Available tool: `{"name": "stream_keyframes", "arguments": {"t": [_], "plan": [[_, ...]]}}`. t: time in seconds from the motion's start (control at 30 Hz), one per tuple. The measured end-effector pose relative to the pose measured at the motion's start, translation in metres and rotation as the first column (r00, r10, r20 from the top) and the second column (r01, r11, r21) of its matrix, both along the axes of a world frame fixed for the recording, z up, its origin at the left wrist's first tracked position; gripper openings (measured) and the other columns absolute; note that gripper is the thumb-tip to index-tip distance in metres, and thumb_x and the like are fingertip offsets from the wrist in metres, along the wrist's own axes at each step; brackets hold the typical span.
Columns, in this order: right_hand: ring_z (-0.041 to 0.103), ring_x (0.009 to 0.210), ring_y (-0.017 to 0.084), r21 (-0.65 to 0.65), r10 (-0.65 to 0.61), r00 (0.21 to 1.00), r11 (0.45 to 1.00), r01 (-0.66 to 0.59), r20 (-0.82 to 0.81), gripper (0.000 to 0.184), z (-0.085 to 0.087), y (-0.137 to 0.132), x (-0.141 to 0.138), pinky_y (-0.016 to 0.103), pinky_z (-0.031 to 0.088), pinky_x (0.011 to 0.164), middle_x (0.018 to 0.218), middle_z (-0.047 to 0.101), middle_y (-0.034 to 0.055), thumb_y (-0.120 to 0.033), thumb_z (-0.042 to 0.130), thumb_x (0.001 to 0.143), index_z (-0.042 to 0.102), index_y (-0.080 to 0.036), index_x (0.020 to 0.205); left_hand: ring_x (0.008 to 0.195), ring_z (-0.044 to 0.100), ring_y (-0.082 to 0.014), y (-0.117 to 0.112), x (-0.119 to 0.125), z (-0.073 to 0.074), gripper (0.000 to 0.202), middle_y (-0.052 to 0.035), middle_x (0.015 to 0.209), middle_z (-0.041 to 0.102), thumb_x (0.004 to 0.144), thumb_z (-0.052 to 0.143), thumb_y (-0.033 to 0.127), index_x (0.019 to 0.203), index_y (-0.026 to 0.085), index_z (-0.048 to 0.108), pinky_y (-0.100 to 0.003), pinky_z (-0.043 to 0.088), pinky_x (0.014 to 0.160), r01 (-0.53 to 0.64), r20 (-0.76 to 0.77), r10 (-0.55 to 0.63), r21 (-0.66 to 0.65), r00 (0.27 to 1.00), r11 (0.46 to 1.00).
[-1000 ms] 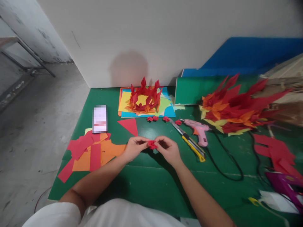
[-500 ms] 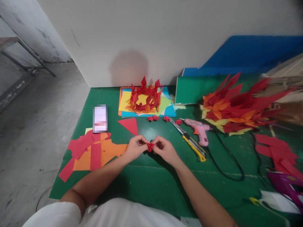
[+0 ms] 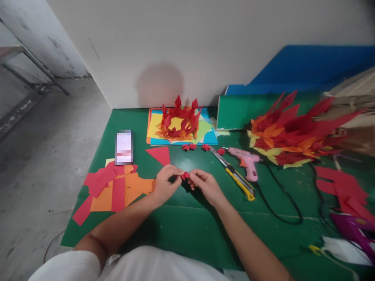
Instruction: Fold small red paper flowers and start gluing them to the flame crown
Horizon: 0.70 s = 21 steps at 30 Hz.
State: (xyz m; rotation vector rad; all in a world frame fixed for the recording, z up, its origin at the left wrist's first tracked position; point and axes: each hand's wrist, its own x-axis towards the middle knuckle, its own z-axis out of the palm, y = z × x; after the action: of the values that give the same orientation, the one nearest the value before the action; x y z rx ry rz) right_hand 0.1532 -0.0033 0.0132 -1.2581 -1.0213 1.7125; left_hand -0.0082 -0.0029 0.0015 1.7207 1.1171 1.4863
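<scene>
We have left grip (image 3: pixel 165 184) and right grip (image 3: pixel 206 186) both pinched on the red fold (image 3: pixel 185 175) between them above the worktop (image 3: pixel 181 224), where squeezing hard or tugging unevenly could squash or tear it.

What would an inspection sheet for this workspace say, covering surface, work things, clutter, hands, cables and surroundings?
Surface: green tabletop, seam running across.
Work things: small folded red paper between the hands; red-and-orange paper crown on stacked colored sheets; pink glue gun on its side; yellow cutter, blade extended.
Clutter: loose red and orange paper pieces at left, phone beside them.
Hands: left hand pinches the folded paper; right hand has fingertips at its other side, grip unclear.
Cables: black cable looping near the glue gun.
Surroundings: pale panel behind; bench at far left.
</scene>
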Motion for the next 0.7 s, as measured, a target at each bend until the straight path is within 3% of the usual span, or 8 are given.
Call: {"name": "stream_keyframes", "arguments": {"t": [0.2,0.33,0.57,0.7], "plan": [[0.047,0.048,0.006,-0.084,0.009,0.999,0.996,-0.013,-0.049,0.033,0.0045,0.0006,0.0015,0.021,0.040,0.049,0.060,0.057,-0.0023,-0.046,0.075,0.063,0.062,-0.016,0.069,0.076,0.065,-0.0157,-0.0013,-0.0039,0.0010,0.013,-0.0061,0.081,0.071,0.077,0.058,0.014,0.077,0.022,0.069,-0.031,0.052,0.071,0.038,-0.161,-0.036,0.013,0.986,0.999],[0.046,0.048,0.007,-0.112,0.025,0.998,0.993,-0.032,-0.057,0.033,0.0043,0.0023,0.0039,0.022,0.040,0.048,0.059,0.056,-0.0030,-0.044,0.077,0.060,0.060,-0.017,0.066,0.077,0.064,-0.0157,-0.0016,-0.0044,0.0019,0.014,-0.0062,0.083,0.070,0.078,0.057,0.016,0.079,0.023,0.070,-0.031,0.052,0.072,0.068,-0.183,-0.068,-0.008,0.981,0.998],[0.046,0.049,0.007,0.060,0.018,0.999,0.998,-0.020,0.038,0.029,-0.0029,0.0019,0.0039,0.022,0.036,0.051,0.056,0.054,-0.0042,-0.041,0.073,0.065,0.056,-0.018,0.064,0.077,0.062,-0.0150,-0.0016,-0.0015,0.0015,0.017,-0.0058,0.080,0.067,0.076,0.057,0.012,0.082,0.022,0.069,-0.029,0.051,0.071,0.086,-0.152,-0.079,0.040,0.985,0.996],[0.045,0.051,0.009,0.187,-0.041,0.983,0.982,0.007,0.179,0.026,-0.0032,0.0003,0.0000,0.023,0.036,0.051,0.056,0.052,-0.0040,-0.040,0.070,0.067,0.054,-0.019,0.064,0.063,0.055,-0.0098,-0.0016,0.0011,0.0006,0.017,-0.0041,0.080,0.060,0.075,0.055,0.010,0.081,0.019,0.068,-0.023,0.047,0.058,0.084,-0.046,-0.090,-0.106,0.995,0.991]]}}
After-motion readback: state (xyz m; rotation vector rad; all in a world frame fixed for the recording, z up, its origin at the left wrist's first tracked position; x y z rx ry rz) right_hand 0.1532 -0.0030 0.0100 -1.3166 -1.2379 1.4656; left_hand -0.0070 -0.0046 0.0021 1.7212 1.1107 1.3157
